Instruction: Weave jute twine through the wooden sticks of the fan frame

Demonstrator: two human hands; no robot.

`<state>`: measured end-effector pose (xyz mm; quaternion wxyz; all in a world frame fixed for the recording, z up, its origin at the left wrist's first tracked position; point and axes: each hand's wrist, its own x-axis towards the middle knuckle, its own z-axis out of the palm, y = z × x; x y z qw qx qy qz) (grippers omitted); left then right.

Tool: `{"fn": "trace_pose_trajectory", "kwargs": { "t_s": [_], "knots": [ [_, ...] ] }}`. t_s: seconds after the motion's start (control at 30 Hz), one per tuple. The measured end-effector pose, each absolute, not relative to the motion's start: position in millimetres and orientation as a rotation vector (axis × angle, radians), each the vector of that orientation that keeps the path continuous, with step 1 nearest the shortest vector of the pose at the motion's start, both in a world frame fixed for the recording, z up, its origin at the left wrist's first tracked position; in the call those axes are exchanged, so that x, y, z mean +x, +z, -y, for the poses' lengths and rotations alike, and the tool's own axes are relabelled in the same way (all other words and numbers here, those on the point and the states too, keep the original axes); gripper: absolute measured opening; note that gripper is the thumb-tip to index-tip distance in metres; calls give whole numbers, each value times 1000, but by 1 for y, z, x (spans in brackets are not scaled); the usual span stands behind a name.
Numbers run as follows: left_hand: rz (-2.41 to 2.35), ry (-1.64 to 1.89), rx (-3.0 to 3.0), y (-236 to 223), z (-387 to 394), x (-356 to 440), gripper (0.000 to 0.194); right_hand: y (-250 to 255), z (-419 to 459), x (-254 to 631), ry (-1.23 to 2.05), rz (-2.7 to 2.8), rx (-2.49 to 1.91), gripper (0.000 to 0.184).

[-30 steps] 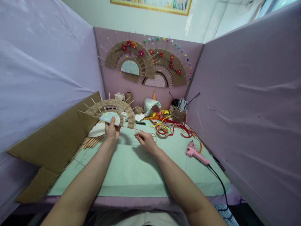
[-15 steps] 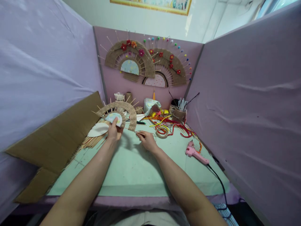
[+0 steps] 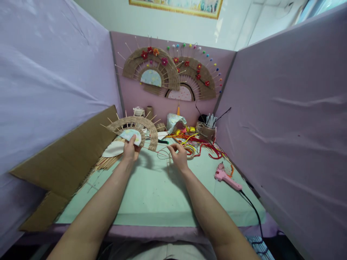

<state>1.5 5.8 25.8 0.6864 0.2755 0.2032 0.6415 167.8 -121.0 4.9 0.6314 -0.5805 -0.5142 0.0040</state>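
Note:
My left hand [image 3: 131, 148] grips a half-round woven fan [image 3: 150, 130] by its light blue fabric centre, thumb on the front and fingers behind. Thin sticks radiate from that centre through a wide band of wound twine, their tips poking past the outer edge. My right hand [image 3: 178, 154] is closed in a pinch on a strand of twine [image 3: 162, 147], to the right of the fan. The strand runs toward the fan's lower right corner, and loose loops of it hang beneath my fingers.
A pink glue gun [image 3: 227, 180] with a black cord lies at the right. Red and yellow pipe cleaners [image 3: 200, 145] are heaped farther back. Folded cardboard [image 3: 70, 162] leans at the left beside thin sticks [image 3: 107, 163]. Two finished fans [image 3: 165, 74] hang on the back panel.
My right hand has moved right and slightly up, drawing the twine away from the fan's corner. The fan has shifted a little right and tilted slightly in my left hand.

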Motion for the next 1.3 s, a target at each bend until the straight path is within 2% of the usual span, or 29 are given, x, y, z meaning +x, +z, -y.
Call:
{"fn": "trace_pose_trajectory", "kwargs": {
  "t_s": [0.13, 0.4, 0.7, 1.3],
  "knots": [
    [-462, 1405, 627, 26, -5, 1, 22, 6, 121, 173, 18, 1153, -1327, 24],
    [-445, 1200, 636, 21, -8, 4, 18, 2, 116, 178, 315, 1102, -1270, 25],
    [-462, 1020, 723, 19, 5, 9, 15, 3, 116, 175, 432, 1100, -1254, 23],
    [-531, 1071, 772, 29, 2, 0, 16, 1, 111, 186, 511, 980, -1211, 34]
  ]
}}
